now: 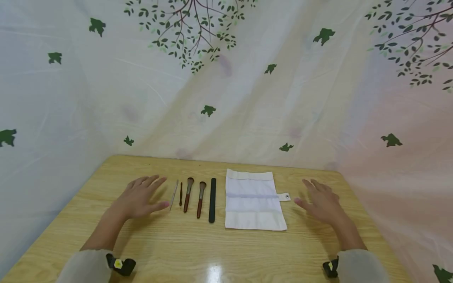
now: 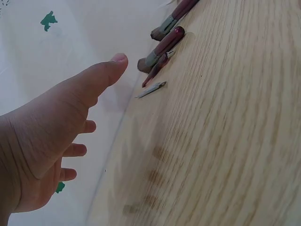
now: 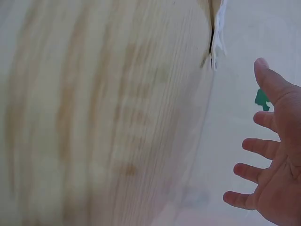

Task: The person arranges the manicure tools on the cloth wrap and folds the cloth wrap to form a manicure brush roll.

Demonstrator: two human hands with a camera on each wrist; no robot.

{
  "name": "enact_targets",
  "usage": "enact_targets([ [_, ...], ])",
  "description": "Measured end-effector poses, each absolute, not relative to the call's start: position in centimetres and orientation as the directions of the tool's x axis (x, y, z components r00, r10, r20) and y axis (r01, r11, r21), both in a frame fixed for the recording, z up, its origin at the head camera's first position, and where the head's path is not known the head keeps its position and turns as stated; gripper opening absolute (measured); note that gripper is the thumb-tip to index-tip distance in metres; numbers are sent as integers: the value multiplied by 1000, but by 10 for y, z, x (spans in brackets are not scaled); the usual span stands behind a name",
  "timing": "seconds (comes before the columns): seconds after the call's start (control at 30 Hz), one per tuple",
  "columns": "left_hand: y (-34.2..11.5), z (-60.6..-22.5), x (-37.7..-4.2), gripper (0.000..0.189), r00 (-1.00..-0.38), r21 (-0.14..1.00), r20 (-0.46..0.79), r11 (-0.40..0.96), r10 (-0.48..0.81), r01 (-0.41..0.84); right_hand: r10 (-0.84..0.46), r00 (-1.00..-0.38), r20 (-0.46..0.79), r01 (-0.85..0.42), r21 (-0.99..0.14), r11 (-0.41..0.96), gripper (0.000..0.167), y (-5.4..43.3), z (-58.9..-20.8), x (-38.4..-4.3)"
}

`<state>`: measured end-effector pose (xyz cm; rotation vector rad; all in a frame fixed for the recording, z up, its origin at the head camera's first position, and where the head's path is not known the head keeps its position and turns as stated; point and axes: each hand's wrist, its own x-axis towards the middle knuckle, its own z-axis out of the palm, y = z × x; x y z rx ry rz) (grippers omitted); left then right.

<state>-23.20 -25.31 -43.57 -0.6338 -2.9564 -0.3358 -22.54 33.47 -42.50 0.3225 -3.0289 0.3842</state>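
My left hand (image 1: 139,198) hovers over the table with fingers spread, left of a row of tools. Nearest its thumb lies a thin silver tool (image 1: 174,195), then a small dark brown tool (image 1: 181,194). Beside them are a larger makeup brush (image 1: 188,194) and a smaller makeup brush (image 1: 200,199), both with reddish-brown handles. A flat black bar (image 1: 212,200) lies at the row's right end. A white fabric roll-up pouch (image 1: 252,200) is spread flat, its snap strap (image 1: 284,197) pointing right. My right hand (image 1: 321,202) hovers just right of that strap, fingers spread, holding nothing.
All of this is on a light wooden table (image 1: 170,251). A pale curtain (image 1: 240,86) printed with leaves and branches hangs behind the table and along its sides. Black wrist mounts (image 1: 121,265) sit at both sleeves.
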Motion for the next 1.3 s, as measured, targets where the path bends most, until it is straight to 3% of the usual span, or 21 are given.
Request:
enact_targets([
  [0.3, -238, -435, -244, 82, -898, 200, 127, 875, 422, 440, -250, -962, 112, -273, -329, 904, 75, 306, -425, -235],
  [1.07, -185, -433, -270, 82, -853, 178, 92, 835, 513, 521, -402, -912, 86, -404, -371, 836, 62, 231, -435, -267],
  [1.3, -174, -433, -271, 81, -838, 184, 83, 818, 540, 546, -484, -873, 57, -452, -467, 760, 57, 217, -433, -275],
])
